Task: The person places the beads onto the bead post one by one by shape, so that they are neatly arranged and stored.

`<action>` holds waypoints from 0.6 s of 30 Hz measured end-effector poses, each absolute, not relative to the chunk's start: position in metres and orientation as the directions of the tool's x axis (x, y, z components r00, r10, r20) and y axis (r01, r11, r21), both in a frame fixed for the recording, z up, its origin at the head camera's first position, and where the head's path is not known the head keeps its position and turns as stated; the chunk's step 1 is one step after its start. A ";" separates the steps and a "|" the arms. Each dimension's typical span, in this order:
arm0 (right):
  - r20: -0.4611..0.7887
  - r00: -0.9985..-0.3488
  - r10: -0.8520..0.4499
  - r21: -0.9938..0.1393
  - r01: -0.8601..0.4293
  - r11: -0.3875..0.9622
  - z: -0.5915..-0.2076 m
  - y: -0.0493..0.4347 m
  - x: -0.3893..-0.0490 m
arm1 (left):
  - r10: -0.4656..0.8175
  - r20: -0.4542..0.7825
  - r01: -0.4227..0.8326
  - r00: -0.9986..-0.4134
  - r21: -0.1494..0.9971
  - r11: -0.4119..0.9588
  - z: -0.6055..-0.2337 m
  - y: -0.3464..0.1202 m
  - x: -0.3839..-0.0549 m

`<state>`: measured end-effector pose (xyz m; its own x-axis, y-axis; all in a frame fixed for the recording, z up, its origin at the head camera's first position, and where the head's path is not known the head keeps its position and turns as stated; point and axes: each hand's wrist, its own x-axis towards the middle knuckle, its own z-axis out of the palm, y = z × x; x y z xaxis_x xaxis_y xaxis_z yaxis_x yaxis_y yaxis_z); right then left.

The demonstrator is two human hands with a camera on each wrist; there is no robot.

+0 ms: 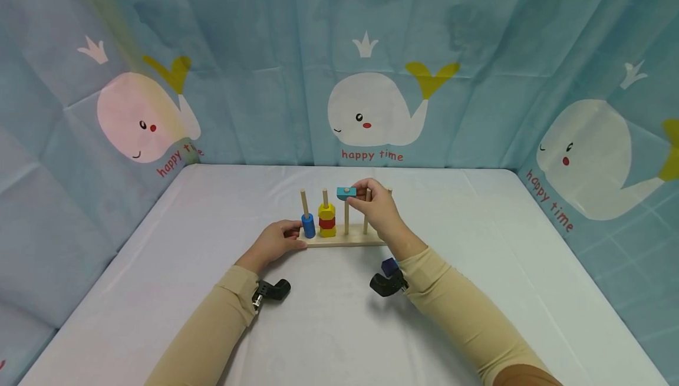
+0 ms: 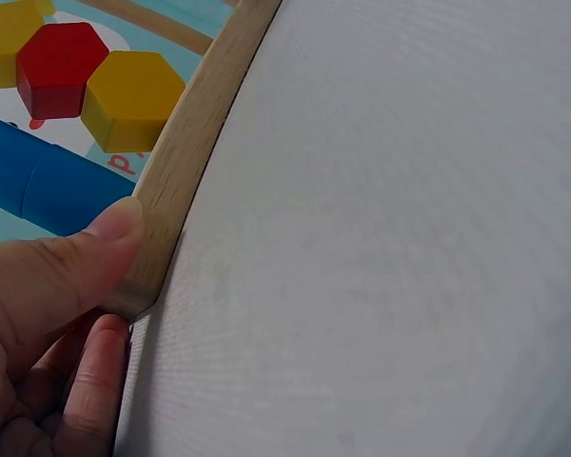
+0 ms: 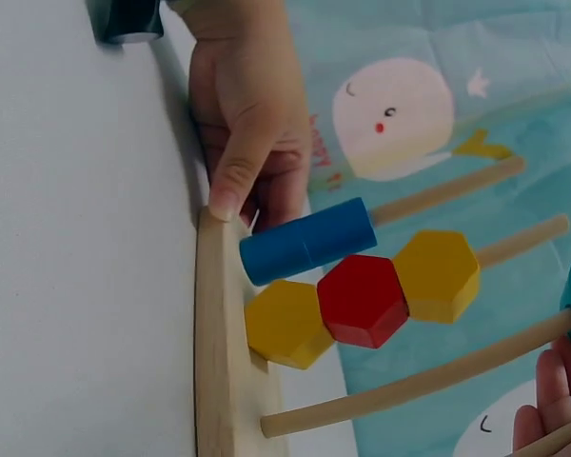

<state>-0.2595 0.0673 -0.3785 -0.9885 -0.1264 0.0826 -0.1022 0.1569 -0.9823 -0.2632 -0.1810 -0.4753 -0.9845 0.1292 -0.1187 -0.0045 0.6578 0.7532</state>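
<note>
A wooden peg board [image 1: 345, 244] stands on the table with upright pegs. My left hand [image 1: 274, 243] grips its left end, thumb [image 2: 119, 224] on the front edge and fingers around the end. Two blue cylinders [image 3: 307, 240] are stacked on the leftmost peg. The second peg carries a yellow hexagon block [image 3: 287, 324], a red one [image 3: 363, 300] and another yellow one [image 3: 438, 276]. My right hand [image 1: 378, 208] pinches a teal block [image 1: 346, 193] at the top of the third peg, whose tip shows in the block's hole. Its fingers partly cover the pegs farther right.
A dark purple block [image 1: 389, 266] lies on the white tablecloth [image 1: 329, 315] beside the right wrist, partly hidden by the black wrist camera [image 1: 388, 284]. Another wrist camera [image 1: 273, 290] sits at the left cuff. A whale-print curtain [image 1: 254, 109] stands behind the table.
</note>
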 end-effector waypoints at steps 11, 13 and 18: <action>-0.003 -0.994 -0.112 -0.991 -0.012 0.131 -0.412 0.068 -0.261 | 0.124 -0.128 -0.014 -0.984 0.748 0.664 -0.476 -0.181 -0.263; -0.017 -0.994 -0.109 -0.991 0.002 0.136 -0.418 0.068 -0.261 | 0.124 -0.128 -0.013 -0.984 0.748 0.664 -0.476 -0.181 -0.263; -0.040 -0.994 -0.105 -0.980 0.019 0.200 -0.429 0.069 -0.262 | 0.131 -0.123 -0.007 -0.984 0.754 0.657 -0.475 -0.181 -0.263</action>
<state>-0.2619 0.0686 -0.4287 -0.9936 -0.1055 -0.0404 0.0186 0.2001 -0.9796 -0.2634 -0.1810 -0.4751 -0.9837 0.1308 -0.1231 -0.0069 0.6574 0.7535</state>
